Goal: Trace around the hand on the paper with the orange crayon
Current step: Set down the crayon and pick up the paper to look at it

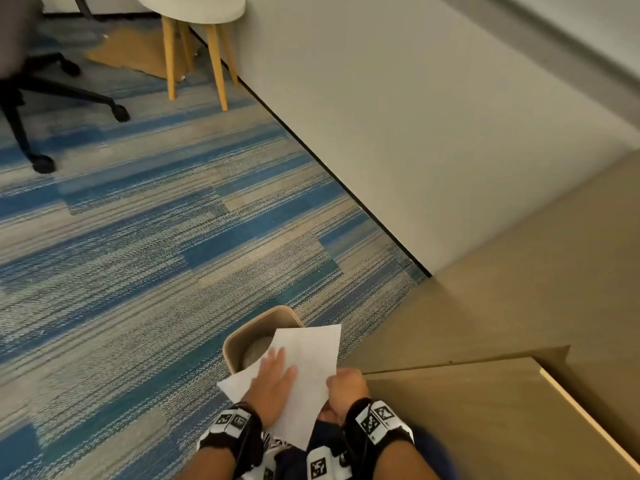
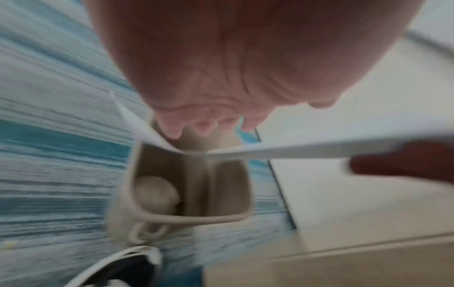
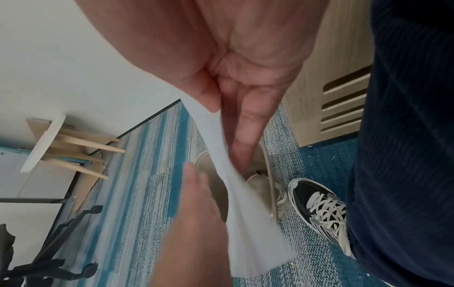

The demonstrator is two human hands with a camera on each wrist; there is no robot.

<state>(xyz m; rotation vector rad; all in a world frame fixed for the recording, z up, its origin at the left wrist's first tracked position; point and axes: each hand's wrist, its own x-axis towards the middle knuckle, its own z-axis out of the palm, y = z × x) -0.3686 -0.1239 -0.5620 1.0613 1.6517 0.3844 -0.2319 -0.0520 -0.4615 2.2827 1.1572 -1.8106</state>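
Observation:
A white sheet of paper [image 1: 311, 355] is held in the air above a small beige bin [image 1: 256, 327]. My left hand [image 1: 275, 372] lies flat on the paper's left half with its fingers straight. My right hand [image 1: 341, 384] pinches the sheet's right edge between thumb and fingers. The right wrist view shows the paper [image 3: 236, 194] bent under that pinching right hand [image 3: 230, 120], with the left hand [image 3: 196, 203] beside it. In the blurred left wrist view the paper [image 2: 294, 150] runs under the left hand's fingertips [image 2: 203, 126]. No orange crayon shows in any view.
The bin [image 2: 196, 219] stands on blue striped carpet [image 1: 138, 254] and holds a pale crumpled lump. A light wooden cabinet [image 1: 485, 410] is at my right, a white wall panel [image 1: 415, 133] beyond. A stool [image 1: 194, 46] and an office chair [image 1: 34, 98] stand far left. My shoe [image 3: 319, 209] is by the bin.

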